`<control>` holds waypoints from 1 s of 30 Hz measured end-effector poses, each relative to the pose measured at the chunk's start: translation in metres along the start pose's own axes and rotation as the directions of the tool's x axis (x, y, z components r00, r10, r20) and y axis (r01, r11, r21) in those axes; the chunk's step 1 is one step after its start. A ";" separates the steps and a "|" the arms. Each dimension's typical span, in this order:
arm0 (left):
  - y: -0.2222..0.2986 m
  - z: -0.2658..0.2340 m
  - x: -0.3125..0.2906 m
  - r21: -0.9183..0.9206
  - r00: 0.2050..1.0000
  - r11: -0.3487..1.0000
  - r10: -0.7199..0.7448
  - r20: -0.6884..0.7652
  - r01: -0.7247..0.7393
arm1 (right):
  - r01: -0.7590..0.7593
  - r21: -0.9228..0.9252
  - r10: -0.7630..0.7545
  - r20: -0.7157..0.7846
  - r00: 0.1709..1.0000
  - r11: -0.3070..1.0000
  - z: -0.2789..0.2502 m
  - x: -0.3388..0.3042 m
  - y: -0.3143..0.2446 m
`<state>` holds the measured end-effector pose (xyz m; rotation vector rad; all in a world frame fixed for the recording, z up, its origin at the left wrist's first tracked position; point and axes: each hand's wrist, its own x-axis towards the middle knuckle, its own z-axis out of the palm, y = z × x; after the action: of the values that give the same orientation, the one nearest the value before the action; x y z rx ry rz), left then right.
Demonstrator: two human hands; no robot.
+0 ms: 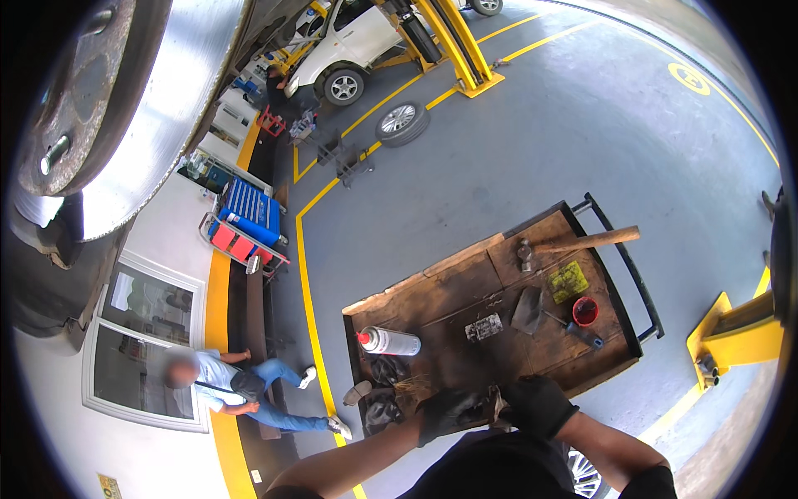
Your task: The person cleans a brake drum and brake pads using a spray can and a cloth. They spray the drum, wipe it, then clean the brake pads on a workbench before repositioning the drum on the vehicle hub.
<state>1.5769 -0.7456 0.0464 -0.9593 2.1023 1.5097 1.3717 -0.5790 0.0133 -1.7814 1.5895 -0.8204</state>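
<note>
Both my hands wear black gloves and meet at the near edge of a cart top point(449, 291) lined with worn brown board. My left hand point(449, 414) is curled round something dark that I cannot make out. Close beside it, the fingers of my right hand point(539, 405) are closed at a small, light metallic piece point(497, 407), mostly hidden by the gloves. Left of them lie a bristly tan bundle point(411, 387) and crumpled black material point(384, 409). A white spray can point(391, 341) with a red cap lies farther up.
The cart also bears a wooden-handled hammer point(586, 241), a yellow-green square point(568, 281), a red cup point(585, 311), a dark-handled tool point(582, 334) and grey pieces point(527, 311). A brake disc point(158, 116) hangs upper left. A person point(241, 382) sits by the wall; lift posts point(457, 41) stand around.
</note>
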 end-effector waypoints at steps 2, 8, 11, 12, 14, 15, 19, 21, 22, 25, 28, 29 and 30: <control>0.002 0.006 -0.001 -0.086 1.000 0.996 -0.021 -0.019 0.019 | 0.083 -0.061 -0.086 -0.043 0.995 0.995 -0.004 0.001 0.003; 0.057 0.008 -0.015 0.395 0.871 0.854 0.444 -0.211 -0.339 | -0.098 0.647 0.085 0.051 0.995 0.756 0.005 -0.019 0.032; 0.076 0.003 -0.006 0.769 0.645 0.412 0.764 0.000 -0.489 | 0.157 0.884 -0.152 -0.099 0.983 0.441 0.005 -0.031 0.040; 0.077 0.006 -0.002 0.760 0.664 0.437 0.748 -0.009 -0.482 | 0.392 0.692 -0.239 -0.312 0.920 0.607 0.003 -0.032 0.042; 0.070 0.016 0.007 0.656 0.770 0.616 0.632 -0.082 -0.436 | 0.228 0.549 -0.142 -0.195 0.970 0.804 -0.004 -0.036 0.043; 0.064 0.023 0.009 0.521 0.811 0.758 0.553 -0.193 -0.393 | 0.153 0.450 -0.089 -0.161 0.983 0.880 -0.009 -0.038 0.045; 0.028 0.042 0.011 -0.063 0.972 0.989 0.122 -0.203 -0.137 | 0.041 0.191 -0.010 -0.162 0.987 0.981 -0.025 -0.041 0.067; 0.012 0.043 0.009 -0.026 0.944 0.984 0.160 -0.289 -0.175 | -0.044 0.166 0.080 -0.216 0.973 0.985 -0.029 -0.042 0.088; 0.006 0.042 0.008 -0.066 0.928 0.980 0.158 -0.338 -0.190 | -0.126 0.153 0.160 -0.235 0.959 0.980 -0.030 -0.043 0.097; -0.008 0.042 0.009 0.082 0.868 0.960 0.278 -0.411 -0.269 | -0.195 -0.292 0.066 -0.399 0.914 0.936 -0.029 -0.045 0.115; -0.014 0.051 0.014 -0.150 0.894 0.970 0.108 -0.436 -0.190 | -0.250 -0.484 0.036 -0.409 0.912 0.839 -0.039 -0.044 0.122; -0.014 0.055 0.017 -0.261 0.908 0.953 0.030 -0.418 -0.151 | -0.287 -0.456 0.125 -0.352 0.928 0.843 -0.048 -0.042 0.126; -0.014 0.058 0.020 -0.261 0.897 0.956 0.007 -0.442 -0.136 | -0.414 -0.353 0.240 -0.443 0.864 0.839 -0.055 -0.040 0.127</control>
<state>1.5683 -0.7001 0.0038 -1.4591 2.2714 1.8078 1.2465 -0.5538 -0.0534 -1.6076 2.4300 -0.7042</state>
